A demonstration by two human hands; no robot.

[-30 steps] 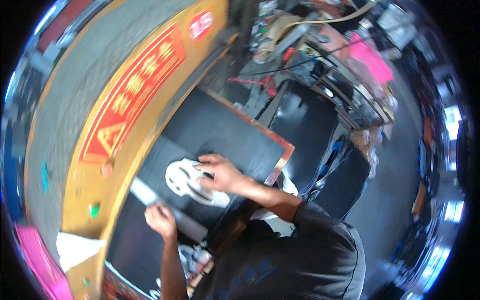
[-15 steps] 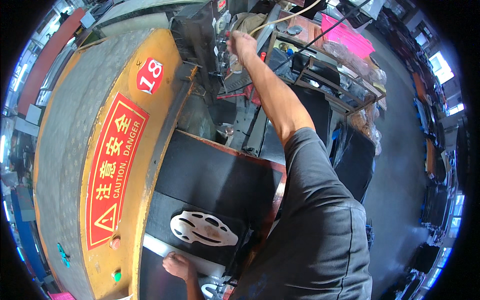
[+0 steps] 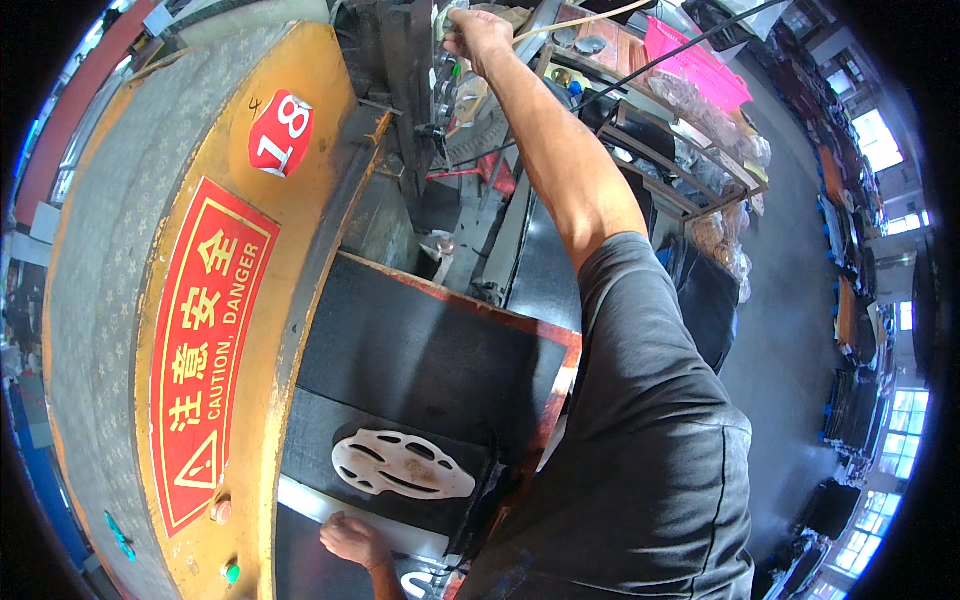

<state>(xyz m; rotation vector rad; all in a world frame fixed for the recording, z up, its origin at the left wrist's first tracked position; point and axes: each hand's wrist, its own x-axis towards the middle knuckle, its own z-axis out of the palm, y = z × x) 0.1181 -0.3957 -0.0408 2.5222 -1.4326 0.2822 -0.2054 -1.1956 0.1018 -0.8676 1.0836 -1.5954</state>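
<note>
My right hand (image 3: 482, 40) reaches far forward to the control panel (image 3: 440, 85) on the side of a dark machine column. Its fingers are bent together at the panel, and whatever is under the fingertips is hidden. My left hand (image 3: 353, 540) is low in the view, curled closed over the near edge of a white strip (image 3: 400, 532) on the black work surface. Whether it grips anything cannot be seen. Just beyond the strip, a white oval cutting die or template (image 3: 403, 464) with several slots lies on a black sheet (image 3: 325, 432).
A yellow machine beam (image 3: 235, 330) with a red warning sign (image 3: 212, 350) and a green button (image 3: 232, 573) runs along the left. To the right stand a metal rack (image 3: 680, 165) and a pink basket (image 3: 695, 65). A black cable crosses above the rack.
The whole view has shifted, with the machine panel and my right hand higher in the picture. My right hand stays at the panel; my left stays by the white strip.
</note>
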